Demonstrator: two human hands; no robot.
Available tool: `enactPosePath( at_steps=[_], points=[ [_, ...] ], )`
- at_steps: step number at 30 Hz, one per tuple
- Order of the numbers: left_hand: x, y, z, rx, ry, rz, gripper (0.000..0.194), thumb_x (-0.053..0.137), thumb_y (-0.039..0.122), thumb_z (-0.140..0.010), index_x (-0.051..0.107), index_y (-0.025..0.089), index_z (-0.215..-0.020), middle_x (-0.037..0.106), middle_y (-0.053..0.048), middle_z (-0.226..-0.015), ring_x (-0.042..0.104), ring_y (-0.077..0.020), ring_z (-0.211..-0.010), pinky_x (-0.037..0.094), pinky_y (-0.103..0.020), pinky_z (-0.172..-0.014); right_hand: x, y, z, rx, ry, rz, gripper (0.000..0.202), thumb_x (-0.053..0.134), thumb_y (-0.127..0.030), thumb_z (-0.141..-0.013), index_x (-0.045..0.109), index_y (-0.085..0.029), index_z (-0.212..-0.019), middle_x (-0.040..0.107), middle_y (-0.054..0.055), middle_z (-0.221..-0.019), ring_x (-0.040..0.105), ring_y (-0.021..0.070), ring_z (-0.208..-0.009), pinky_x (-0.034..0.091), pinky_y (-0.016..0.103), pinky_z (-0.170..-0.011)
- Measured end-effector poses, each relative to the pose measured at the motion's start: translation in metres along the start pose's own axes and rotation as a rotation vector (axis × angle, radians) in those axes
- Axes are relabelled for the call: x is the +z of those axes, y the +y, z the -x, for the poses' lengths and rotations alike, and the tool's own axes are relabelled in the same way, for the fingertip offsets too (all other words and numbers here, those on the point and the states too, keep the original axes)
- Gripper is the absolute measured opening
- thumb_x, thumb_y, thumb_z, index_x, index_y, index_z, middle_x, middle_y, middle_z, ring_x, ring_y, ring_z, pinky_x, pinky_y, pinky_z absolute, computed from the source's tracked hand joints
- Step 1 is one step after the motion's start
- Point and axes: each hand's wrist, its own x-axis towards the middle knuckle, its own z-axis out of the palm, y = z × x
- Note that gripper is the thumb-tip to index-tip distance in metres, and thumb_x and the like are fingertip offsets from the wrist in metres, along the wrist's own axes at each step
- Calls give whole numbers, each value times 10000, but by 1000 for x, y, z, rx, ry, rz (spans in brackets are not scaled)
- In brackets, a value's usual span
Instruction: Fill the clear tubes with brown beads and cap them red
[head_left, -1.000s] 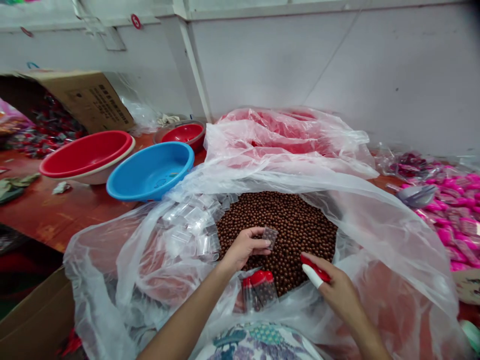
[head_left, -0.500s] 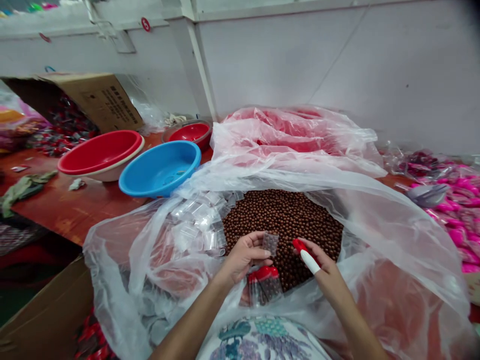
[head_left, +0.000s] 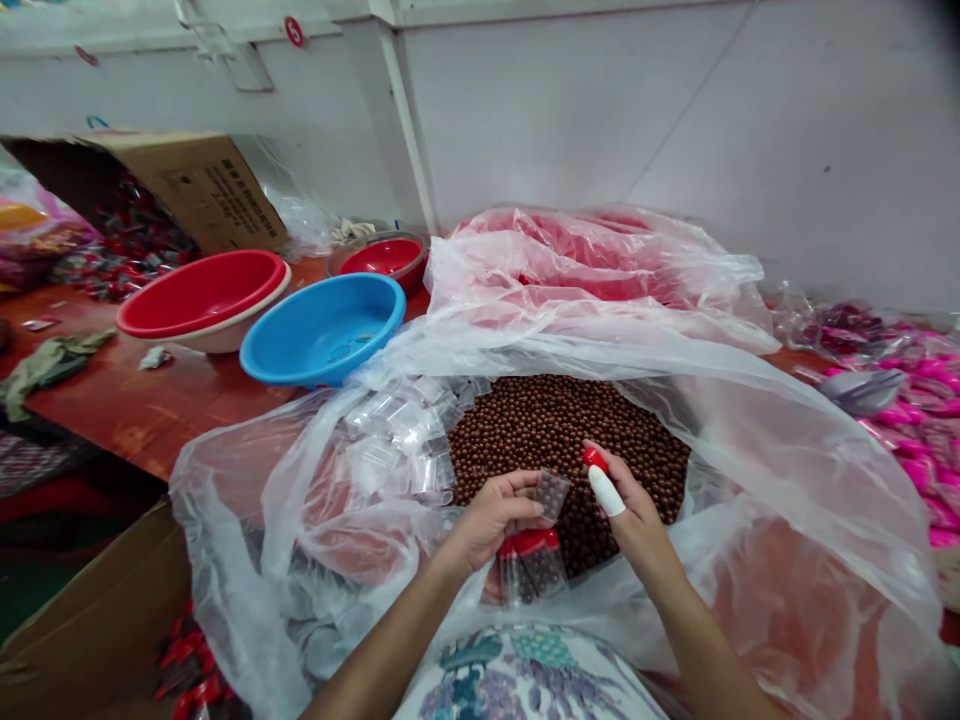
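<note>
My left hand (head_left: 499,518) pinches a small clear plastic container (head_left: 553,496) over a heap of brown balls (head_left: 525,420). To its right, my right hand (head_left: 626,497) has a red cap (head_left: 595,459) between the fingertips; a white cover is on one digit. Just below my left hand stand clear containers with red tops (head_left: 534,568). Many clear containers (head_left: 397,430) lie left of the balls, on the translucent plastic sheet (head_left: 757,410) around the heap.
A blue basin (head_left: 322,330) and red basin (head_left: 202,295) sit at the back left, by a cardboard box (head_left: 217,195). Pink-red bags (head_left: 592,260) lie behind the balls. Pink items (head_left: 926,440) and a grey scoop (head_left: 862,388) are at the right.
My right hand has moved slightly left and up with the red cap, which has turned. The clear container in my left hand has shifted a little right and tilted.
</note>
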Motion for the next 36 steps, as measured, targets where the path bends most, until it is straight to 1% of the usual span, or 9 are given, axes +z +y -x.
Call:
enactPosePath(
  at_steps=[4, 7, 11, 18, 23, 25, 28, 32, 36],
  points=[
    [0, -2, 0, -16, -17, 17, 370, 626, 95, -656, 641, 124, -1025, 653, -91, -986, 612, -137, -786, 499, -275, -752, 4, -4, 1, 46, -100, -63, 427, 401, -432, -876, 480, -272, -1264, 540, 19, -1264, 442, 223, -1200, 313, 428, -1035],
    [1, -3, 0, -29, -18, 10, 355, 635, 105, -654, 648, 119, -1009, 654, -92, -977, 612, -142, -784, 501, -279, -748, 6, -3, 1, -15, -145, -52, 415, 413, -420, -879, 474, -281, -1266, 540, 16, -1267, 442, 211, -1203, 282, 432, -1054],
    [1, -4, -1, -69, -22, 13, 424, 686, 112, -614, 637, 122, -1035, 664, -84, -927, 625, -129, -716, 498, -272, -735, 7, 2, 0, -98, -165, 17, 401, 419, -424, -877, 495, -289, -1247, 519, 19, -1289, 460, 211, -1184, 307, 424, -1040],
    [-2, -6, -2, -81, -9, 7, 427, 691, 125, -612, 640, 128, -1037, 671, -85, -940, 635, -133, -711, 501, -271, -722, 2, 10, 1, -165, -115, 127, 381, 389, -362, -899, 474, -291, -1264, 509, 20, -1294, 440, 197, -1203, 294, 391, -1044],
    [2, -6, 0, -77, 22, 12, 445, 708, 123, -593, 639, 130, -1033, 676, -78, -916, 627, -129, -692, 502, -272, -699, -1, 11, 0, -86, -15, 119, 396, 426, -359, -877, 467, -265, -1260, 546, 49, -1247, 497, 206, -1140, 318, 410, -1020],
    [2, -7, 0, -56, 40, -11, 454, 719, 135, -590, 639, 135, -1037, 677, -78, -927, 625, -135, -721, 493, -273, -714, -1, 12, 1, -40, -40, 84, 395, 450, -358, -865, 473, -258, -1247, 559, 56, -1231, 514, 205, -1121, 341, 406, -1005],
    [1, -8, 0, 12, 61, -94, 457, 734, 153, -596, 644, 131, -1043, 680, -88, -953, 619, -141, -778, 467, -267, -766, 0, 13, 3, -40, -77, 45, 374, 481, -357, -851, 512, -262, -1211, 547, 43, -1247, 479, 205, -1163, 333, 393, -1018],
    [-1, -7, 0, 55, 65, -165, 442, 742, 166, -600, 655, 128, -1032, 682, -82, -957, 614, -147, -810, 441, -267, -812, 1, 9, 5, -116, -134, 41, 363, 450, -333, -873, 495, -288, -1230, 523, 29, -1267, 456, 199, -1179, 318, 391, -1029],
    [-1, -4, 2, 50, 32, -179, 427, 729, 187, -623, 654, 131, -1040, 679, -72, -940, 608, -145, -793, 444, -263, -785, 0, 4, 5, -223, -249, 125, 364, 407, -318, -896, 467, -273, -1252, 547, 55, -1207, 503, 197, -1105, 385, 376, -969]
  ],
)
